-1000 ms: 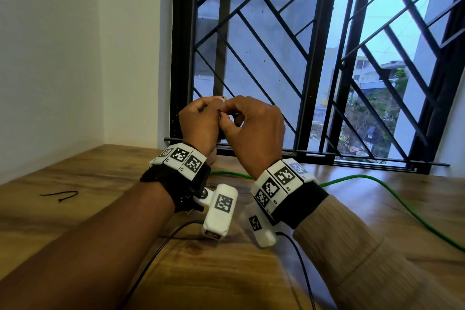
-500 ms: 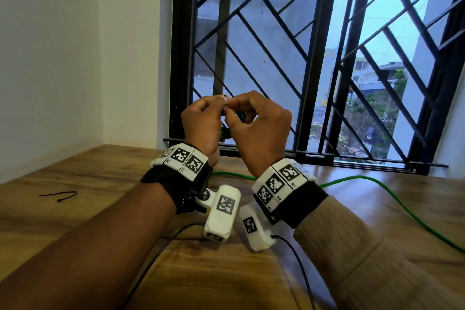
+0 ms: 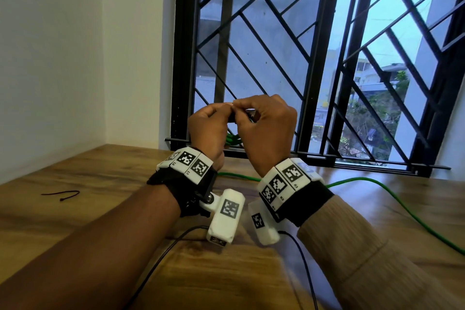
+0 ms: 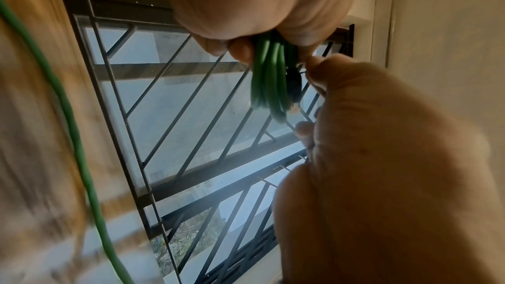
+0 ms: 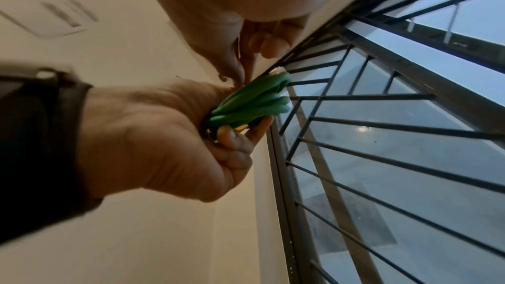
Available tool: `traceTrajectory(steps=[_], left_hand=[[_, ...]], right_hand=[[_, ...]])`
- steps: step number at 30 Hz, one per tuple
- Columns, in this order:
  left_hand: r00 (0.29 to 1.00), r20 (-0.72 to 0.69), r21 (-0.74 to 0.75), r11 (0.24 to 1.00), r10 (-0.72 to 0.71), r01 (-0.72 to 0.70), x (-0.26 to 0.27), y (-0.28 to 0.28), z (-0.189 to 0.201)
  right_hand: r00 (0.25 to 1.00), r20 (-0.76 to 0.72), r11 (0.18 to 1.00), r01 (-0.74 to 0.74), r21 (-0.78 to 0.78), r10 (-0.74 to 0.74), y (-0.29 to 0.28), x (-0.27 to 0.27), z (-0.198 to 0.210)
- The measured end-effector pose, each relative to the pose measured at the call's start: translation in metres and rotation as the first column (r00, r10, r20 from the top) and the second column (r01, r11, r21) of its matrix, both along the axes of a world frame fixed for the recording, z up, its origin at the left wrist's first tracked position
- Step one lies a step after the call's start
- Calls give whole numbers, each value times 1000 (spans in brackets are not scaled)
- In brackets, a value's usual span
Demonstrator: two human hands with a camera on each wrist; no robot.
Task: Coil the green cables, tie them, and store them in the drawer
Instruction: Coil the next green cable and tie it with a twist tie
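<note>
While both hands work at chest height before window, left hand (image 3: 208, 131) grips green cable bundle (image 5: 251, 103); right hand (image 3: 266, 131) pinches thin tie at it. Bundle looks light, springy; judge best held mid-bundle. Second cable (image 3: 392, 199) loose on table (image 3: 100, 178).

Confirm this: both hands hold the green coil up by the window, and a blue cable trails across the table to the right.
One detail is wrong: the trailing cable is green, not blue, as the head view shows. The rest stands: left hand and right hand hold the coil up by the window, above the table.
</note>
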State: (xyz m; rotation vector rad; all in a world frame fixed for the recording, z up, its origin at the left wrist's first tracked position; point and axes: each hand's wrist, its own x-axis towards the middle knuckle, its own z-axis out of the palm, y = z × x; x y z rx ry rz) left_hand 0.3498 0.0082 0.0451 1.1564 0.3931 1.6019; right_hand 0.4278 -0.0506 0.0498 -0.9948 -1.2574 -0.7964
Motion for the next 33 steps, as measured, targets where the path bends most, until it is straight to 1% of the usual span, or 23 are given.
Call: traceTrajectory(steps=[3, 6, 9, 11, 12, 14, 15, 18, 20, 23, 29, 33], left_hand=[[1000, -3, 58, 998, -13, 13, 2, -4, 1], [999, -28, 53, 998, -28, 30, 3, -3, -1], [999, -36, 65, 998, -6, 8, 1, -1, -1], [999, -42, 84, 996, 10, -7, 1, 0, -2], [999, -44, 95, 995, 11, -7, 1, 1, -2], [999, -46, 121, 993, 11, -5, 2, 3, -3], [999, -45, 131, 991, 9, -3, 3, 4, -4], [999, -36, 149, 989, 3, 3, 3, 4, -4], [999, -38, 160, 987, 2, 4, 3, 4, -4], [999, -46, 165, 986, -7, 15, 3, 5, -5], [997, -78, 180, 983, -17, 31, 1, 5, -5], [996, -89, 165, 986, -17, 32, 0, 5, -5]], right_hand=[[997, -79, 997, -11, -77, 5, 1, 5, 5], [982, -184, 970, -93, -225, 52, 0, 8, 11], [967, -249, 941, -138, -308, 61, -2, 9, 15], [944, -316, 916, -210, -341, 98, -4, 11, 19], [917, -373, 895, -280, -348, 142, -4, 12, 20], [831, -500, 838, -439, -323, 243, -8, 14, 23], [789, -552, 817, -491, -303, 270, -9, 15, 25], [715, -649, 797, -538, -275, 259, -13, 17, 29], [690, -678, 795, -548, -260, 253, -14, 16, 31], [672, -699, 794, -553, -251, 247, -16, 14, 31], [591, -755, 763, -616, -196, 283, -21, 11, 31], [534, -789, 736, -657, -162, 303, -23, 9, 31]])
